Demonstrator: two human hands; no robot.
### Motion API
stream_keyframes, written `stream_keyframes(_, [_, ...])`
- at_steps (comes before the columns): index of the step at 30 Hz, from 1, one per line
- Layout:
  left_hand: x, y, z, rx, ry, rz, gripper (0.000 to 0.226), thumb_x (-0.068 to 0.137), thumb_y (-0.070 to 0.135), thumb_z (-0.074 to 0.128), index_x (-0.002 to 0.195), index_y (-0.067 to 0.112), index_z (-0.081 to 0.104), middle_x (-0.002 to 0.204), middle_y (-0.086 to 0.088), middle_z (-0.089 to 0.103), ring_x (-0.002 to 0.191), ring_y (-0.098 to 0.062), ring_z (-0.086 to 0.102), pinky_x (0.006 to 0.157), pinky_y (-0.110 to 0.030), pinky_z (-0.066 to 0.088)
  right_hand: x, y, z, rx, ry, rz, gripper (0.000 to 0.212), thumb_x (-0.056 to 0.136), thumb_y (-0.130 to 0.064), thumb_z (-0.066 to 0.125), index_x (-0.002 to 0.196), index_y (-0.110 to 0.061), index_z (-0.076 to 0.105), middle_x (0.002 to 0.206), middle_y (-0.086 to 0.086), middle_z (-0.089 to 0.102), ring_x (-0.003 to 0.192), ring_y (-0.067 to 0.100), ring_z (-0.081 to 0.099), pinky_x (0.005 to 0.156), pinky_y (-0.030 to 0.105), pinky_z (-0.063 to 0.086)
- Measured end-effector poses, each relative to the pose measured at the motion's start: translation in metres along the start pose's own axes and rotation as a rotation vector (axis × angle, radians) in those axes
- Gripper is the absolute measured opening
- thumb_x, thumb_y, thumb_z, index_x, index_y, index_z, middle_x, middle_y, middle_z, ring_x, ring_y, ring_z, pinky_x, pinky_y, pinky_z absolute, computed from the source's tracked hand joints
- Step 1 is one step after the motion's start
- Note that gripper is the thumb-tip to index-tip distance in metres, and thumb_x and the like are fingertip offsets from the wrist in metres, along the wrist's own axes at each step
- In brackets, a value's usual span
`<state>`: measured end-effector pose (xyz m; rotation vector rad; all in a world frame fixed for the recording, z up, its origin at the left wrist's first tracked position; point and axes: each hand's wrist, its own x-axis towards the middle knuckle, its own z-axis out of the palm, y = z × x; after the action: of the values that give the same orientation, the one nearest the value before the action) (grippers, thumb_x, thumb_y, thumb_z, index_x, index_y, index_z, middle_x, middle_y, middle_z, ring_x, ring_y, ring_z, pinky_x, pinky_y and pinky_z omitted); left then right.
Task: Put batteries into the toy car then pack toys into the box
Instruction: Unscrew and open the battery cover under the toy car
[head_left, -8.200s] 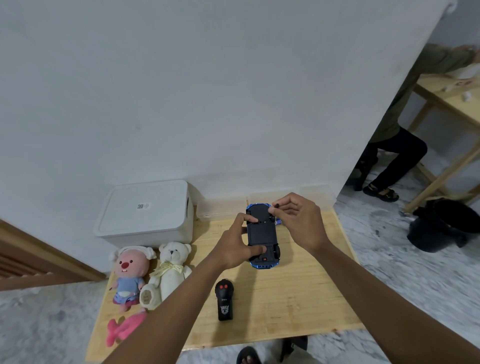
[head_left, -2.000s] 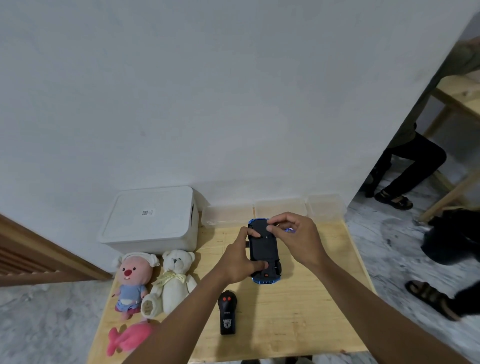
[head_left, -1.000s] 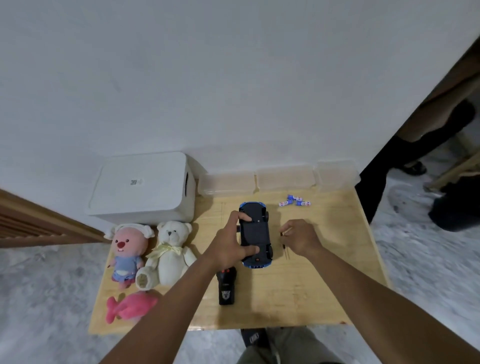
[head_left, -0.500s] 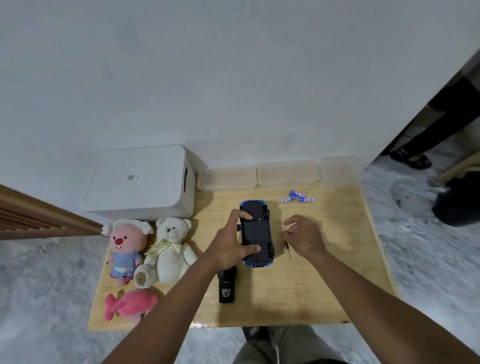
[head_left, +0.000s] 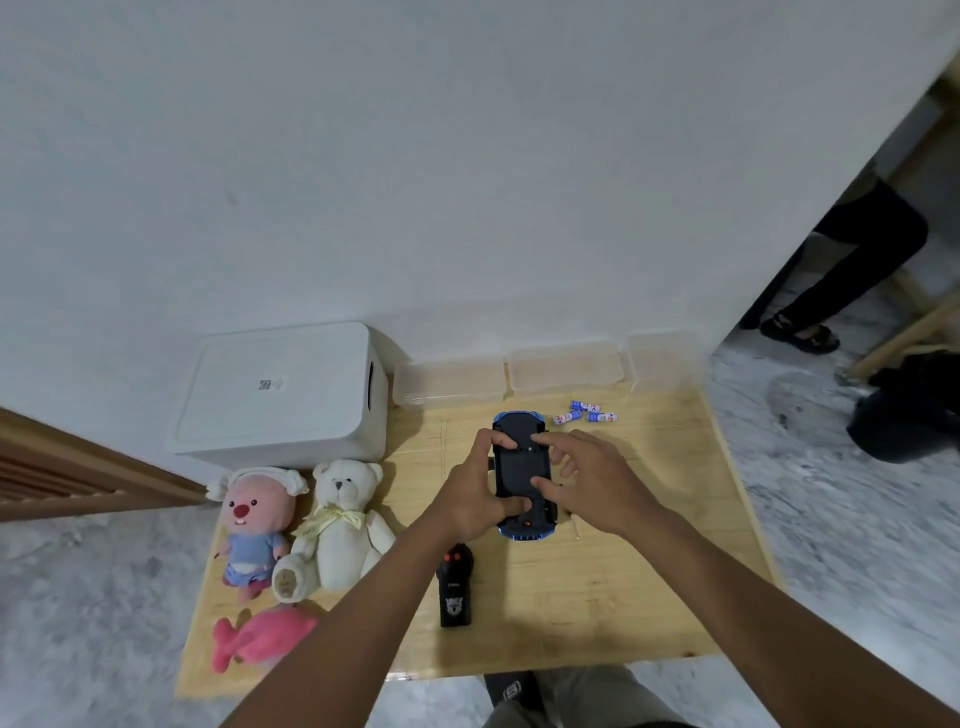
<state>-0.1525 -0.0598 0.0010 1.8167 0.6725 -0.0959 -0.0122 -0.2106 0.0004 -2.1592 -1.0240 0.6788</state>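
- Toy car (head_left: 521, 475) upside down at table (head_left: 649, 597) centre; my left hand (head_left: 475, 491) clamped on its 9 o'clock side, thumb on the rear underside.
- Right hand (head_left: 589, 483) spread over the 3 o'clock side, fingertips on the underside; holding nothing that I can see.
- Batteries (head_left: 584, 413) loose at 1 o'clock, apart from the car.
- Step looks like getting the battery cover off: pin the car firm, lift the cover straight, don't flick it off the table.
- Screwdriver (head_left: 573, 525) just beside the car's rear at 3 o'clock.
- White box (head_left: 283, 389) at 10 o'clock, lid on; soft toys (head_left: 301, 519) at 9, remote (head_left: 455, 584) at 6, none packed.
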Motion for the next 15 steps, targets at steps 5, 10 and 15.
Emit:
stream_keyframes(5, [0.0,0.006,-0.003,0.008,-0.017,0.014,0.063,0.081,0.01,0.083,0.122,0.032,0.04,0.112,-0.001,0.067,0.106,-0.024,0.067,0.08,-0.051,0.062,-0.002,-0.008,-0.003,-0.028,0.015,-0.004,0.051,0.082,-0.034,0.079,0.13,-0.037,0.06,0.102,-0.008,0.053,0.086,-0.003,0.05,0.079,0.015,0.043])
stream_keyframes(10, [-0.001,0.005,-0.003,-0.003,-0.023,0.025,0.068,0.081,0.01,0.083,0.127,0.035,0.039,0.115,0.002,0.066,0.108,-0.014,0.065,0.083,-0.044,0.063,-0.004,-0.015,-0.006,-0.036,0.02,-0.028,0.05,0.082,-0.024,0.08,0.129,-0.026,0.062,0.116,-0.009,0.049,0.091,-0.021,0.041,0.076,-0.004,0.032])
stream_keyframes(15, [-0.001,0.004,-0.005,0.001,-0.017,0.035,0.07,0.08,0.011,0.084,0.127,0.038,0.039,0.119,0.002,0.065,0.111,-0.014,0.065,0.083,-0.043,0.063,-0.007,-0.02,-0.005,-0.083,0.039,-0.065,0.054,0.081,-0.025,0.081,0.131,-0.023,0.061,0.114,-0.005,0.055,0.087,-0.015,0.045,0.077,-0.004,0.032])
